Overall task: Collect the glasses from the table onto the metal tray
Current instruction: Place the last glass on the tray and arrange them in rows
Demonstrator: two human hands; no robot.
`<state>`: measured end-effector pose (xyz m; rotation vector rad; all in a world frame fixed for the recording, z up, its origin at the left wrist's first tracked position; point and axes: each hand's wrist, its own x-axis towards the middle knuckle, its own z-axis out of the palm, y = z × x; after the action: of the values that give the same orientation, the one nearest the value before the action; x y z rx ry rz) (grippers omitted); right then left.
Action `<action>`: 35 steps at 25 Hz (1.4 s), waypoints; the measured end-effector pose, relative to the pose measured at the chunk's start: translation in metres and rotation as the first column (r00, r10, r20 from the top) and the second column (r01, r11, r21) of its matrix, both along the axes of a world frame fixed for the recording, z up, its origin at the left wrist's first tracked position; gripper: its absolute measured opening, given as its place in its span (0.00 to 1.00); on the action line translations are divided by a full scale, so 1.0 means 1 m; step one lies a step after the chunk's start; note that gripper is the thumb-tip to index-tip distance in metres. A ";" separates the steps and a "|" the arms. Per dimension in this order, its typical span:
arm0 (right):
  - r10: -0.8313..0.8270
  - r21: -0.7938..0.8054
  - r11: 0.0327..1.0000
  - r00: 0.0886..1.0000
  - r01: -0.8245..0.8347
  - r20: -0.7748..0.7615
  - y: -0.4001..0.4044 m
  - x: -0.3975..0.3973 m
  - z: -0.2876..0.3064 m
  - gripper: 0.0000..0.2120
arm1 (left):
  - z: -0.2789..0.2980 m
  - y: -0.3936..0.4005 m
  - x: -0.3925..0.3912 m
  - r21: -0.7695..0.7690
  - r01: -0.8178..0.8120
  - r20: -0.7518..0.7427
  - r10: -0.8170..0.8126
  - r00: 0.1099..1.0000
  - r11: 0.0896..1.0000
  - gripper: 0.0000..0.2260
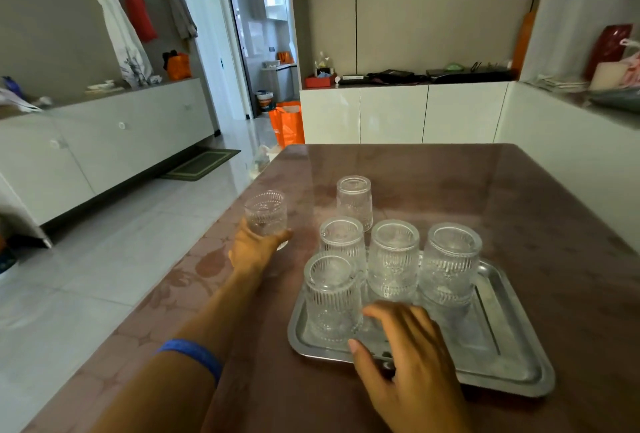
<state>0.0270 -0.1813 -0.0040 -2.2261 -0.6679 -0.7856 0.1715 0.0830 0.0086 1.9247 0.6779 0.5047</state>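
Observation:
A metal tray (512, 339) lies on the brown table (519, 211). Several ribbed clear glasses stand upside down on it; the nearest glass (331, 297) is at its front left corner. One more upturned glass (354, 201) stands on the table just beyond the tray. My left hand (254, 249) reaches out near the table's left edge and grips an upright ribbed glass (266, 215) from below. My right hand (408, 360) rests over the tray's near rim, fingers spread, holding nothing.
The table's left edge drops to a tiled floor (104, 277). White cabinets (104, 152) line the left wall and the far wall. An orange bag (287, 123) stands on the floor by the doorway.

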 end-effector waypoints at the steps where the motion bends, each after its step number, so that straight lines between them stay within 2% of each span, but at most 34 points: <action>1: 0.002 0.007 1.000 1.000 -0.002 -0.012 0.000 -0.001 0.001 0.14 | -0.001 0.002 -0.007 -0.073 0.031 0.074 -0.025 0.997 0.997 0.37; 3: 0.000 0.020 1.000 0.999 0.001 -0.037 -0.001 -0.005 0.005 0.12 | 0.000 0.003 -0.027 -0.131 0.120 0.147 -0.100 0.984 0.984 0.34; 5: -0.010 0.054 0.998 0.997 0.014 -0.080 -0.003 -0.009 0.008 0.12 | 0.007 0.002 -0.049 -0.102 0.181 0.153 -0.165 0.974 0.978 0.36; 7: -0.023 0.111 0.993 0.994 0.035 -0.107 -0.007 -0.013 0.009 0.14 | 0.028 0.000 -0.072 -0.011 0.197 0.204 -0.191 0.960 0.980 0.38; 9: -0.045 0.177 0.982 0.995 0.061 -0.093 -0.012 -0.013 0.011 0.15 | 0.062 0.000 -0.094 0.116 0.260 0.252 -0.282 0.926 0.959 0.36; 12: -0.094 0.288 0.951 0.992 0.115 -0.085 -0.022 -0.011 0.019 0.14 | 0.122 -0.013 -0.127 0.315 0.457 0.201 -0.529 0.824 0.832 0.42; 15: -0.166 0.473 0.857 0.979 0.203 -0.119 -0.042 -0.005 0.026 0.13 | 0.153 -0.054 -0.150 0.473 0.503 0.132 -0.622 0.771 0.724 0.42; 19: -0.258 0.691 0.628 0.933 0.359 -0.250 -0.070 0.012 0.030 0.11 | 0.147 -0.110 -0.149 0.487 0.545 0.103 -0.664 0.740 0.683 0.35; 22: -0.295 0.721 0.544 0.902 0.429 -0.315 -0.082 0.017 0.031 0.14 | 0.129 -0.128 -0.143 0.553 0.584 -0.022 -0.690 0.724 0.594 0.34; 25: -0.283 0.725 0.559 0.915 0.402 -0.289 -0.085 0.018 0.031 0.16 | 0.112 -0.140 -0.140 0.707 0.590 -0.214 -0.677 0.704 0.390 0.35; 27: -0.266 0.703 0.608 0.929 0.369 -0.257 -0.080 0.016 0.031 0.15 | 0.105 -0.150 -0.136 0.756 0.598 -0.323 -0.644 0.694 0.265 0.36; 29: -0.275 0.663 0.668 0.940 0.337 -0.201 -0.075 0.013 0.028 0.15 | 0.100 -0.160 -0.131 0.782 0.597 -0.385 -0.613 0.690 0.180 0.36; 31: -0.286 0.611 0.724 0.945 0.321 -0.158 -0.071 0.010 0.024 0.16 | 0.097 -0.167 -0.126 0.774 0.611 -0.406 -0.612 0.679 0.165 0.35; 35: -0.263 0.528 0.801 0.958 0.283 -0.115 -0.061 0.006 0.017 0.17 | 0.098 -0.170 -0.117 0.733 0.649 -0.407 -0.632 0.659 0.205 0.33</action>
<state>0.0333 -0.2419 0.0128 -1.8155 -0.0712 -0.9374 0.0544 -0.0870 0.1066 2.8872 -0.6111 0.2473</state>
